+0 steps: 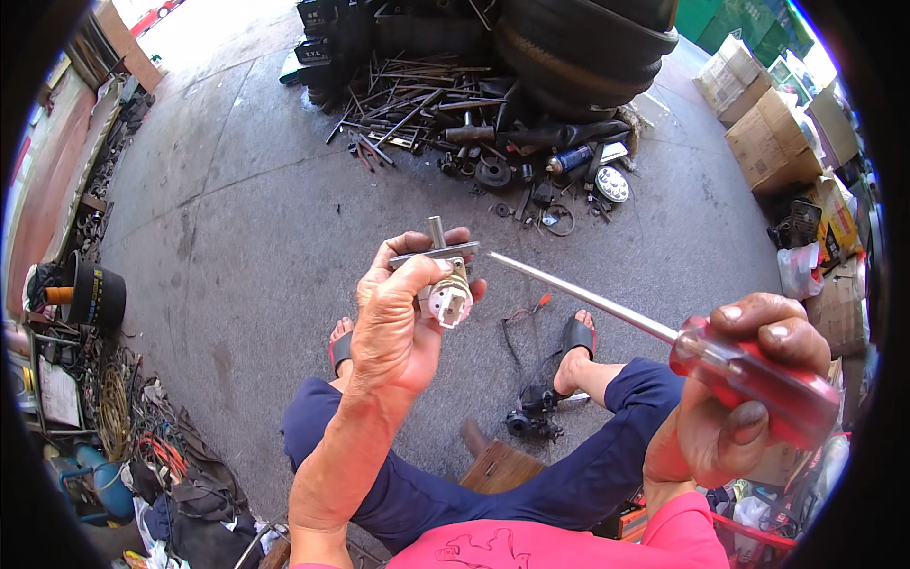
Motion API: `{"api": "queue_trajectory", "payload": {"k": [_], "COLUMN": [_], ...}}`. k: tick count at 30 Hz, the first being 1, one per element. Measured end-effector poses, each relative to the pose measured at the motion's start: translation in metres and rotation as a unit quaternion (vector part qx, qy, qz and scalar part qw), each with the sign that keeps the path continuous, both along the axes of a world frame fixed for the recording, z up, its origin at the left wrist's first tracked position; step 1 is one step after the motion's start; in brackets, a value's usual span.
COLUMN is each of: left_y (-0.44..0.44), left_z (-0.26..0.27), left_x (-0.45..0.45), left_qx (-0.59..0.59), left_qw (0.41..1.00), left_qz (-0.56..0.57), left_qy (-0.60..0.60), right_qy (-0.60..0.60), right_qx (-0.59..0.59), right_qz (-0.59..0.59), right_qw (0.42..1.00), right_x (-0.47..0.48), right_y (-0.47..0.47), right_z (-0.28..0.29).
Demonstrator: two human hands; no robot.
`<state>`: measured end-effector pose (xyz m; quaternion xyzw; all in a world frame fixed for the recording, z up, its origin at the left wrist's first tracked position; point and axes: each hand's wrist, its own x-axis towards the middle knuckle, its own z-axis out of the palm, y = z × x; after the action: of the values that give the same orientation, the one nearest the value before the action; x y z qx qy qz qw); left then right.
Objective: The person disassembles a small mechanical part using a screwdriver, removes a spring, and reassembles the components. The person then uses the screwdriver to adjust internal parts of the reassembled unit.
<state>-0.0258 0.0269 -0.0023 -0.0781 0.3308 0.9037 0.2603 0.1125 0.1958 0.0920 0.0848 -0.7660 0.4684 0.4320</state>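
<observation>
My left hand holds a small assembly up above the floor, in front of my knees. It has a flat metal plate with a metal pin standing up from it. Under the plate, a round part with a white plastic connector faces me. Fingers hide much of the rest. In my right hand is a screwdriver with a red translucent handle. Its long steel shaft points left, and the tip ends just right of the plate, seemingly apart from it.
Between my feet lie a black motor-like part and a thin cable. Metal rods, pliers and a hammer pile up ahead by black tyres. Cardboard boxes line the right; wires and clutter the left.
</observation>
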Motion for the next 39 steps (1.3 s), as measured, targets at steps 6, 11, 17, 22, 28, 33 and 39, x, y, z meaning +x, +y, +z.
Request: {"api": "queue_trajectory", "payload": {"k": [6,11,17,22,28,33,39], "left_y": [-0.001,-0.001,-0.001,-0.001,-0.004,-0.004,-0.001], "left_z": [0.001,0.001,0.000,-0.001,-0.003,-0.007,-0.006], "left_x": [0.003,0.005,0.006,0.007,0.008,0.007,0.008], "left_qx": [-0.027,-0.037,-0.044,-0.032,-0.018,-0.032,-0.020], "left_qw": [1.000,0.999,0.999,0.999,1.000,0.999,0.999], "left_qz": [-0.009,-0.013,-0.006,-0.001,0.007,0.005,0.009], "left_qy": [0.003,-0.005,-0.009,-0.015,-0.019,-0.021,-0.039], "right_qy": [-0.007,0.019,0.030,0.024,-0.032,-0.069,-0.038], "right_qx": [-0.024,-0.004,-0.013,0.014,0.087,0.196,0.242], "right_qz": [0.054,0.043,0.025,0.036,0.066,0.167,0.241], "right_qw": [0.998,0.999,0.999,0.999,0.994,0.964,0.939], "right_x": [-0.006,-0.010,-0.013,-0.014,-0.005,-0.010,-0.018], "right_y": [-0.021,-0.026,-0.032,-0.031,-0.021,-0.010,-0.002], "right_z": [0.005,0.001,-0.002,0.000,0.002,0.012,0.012]}}
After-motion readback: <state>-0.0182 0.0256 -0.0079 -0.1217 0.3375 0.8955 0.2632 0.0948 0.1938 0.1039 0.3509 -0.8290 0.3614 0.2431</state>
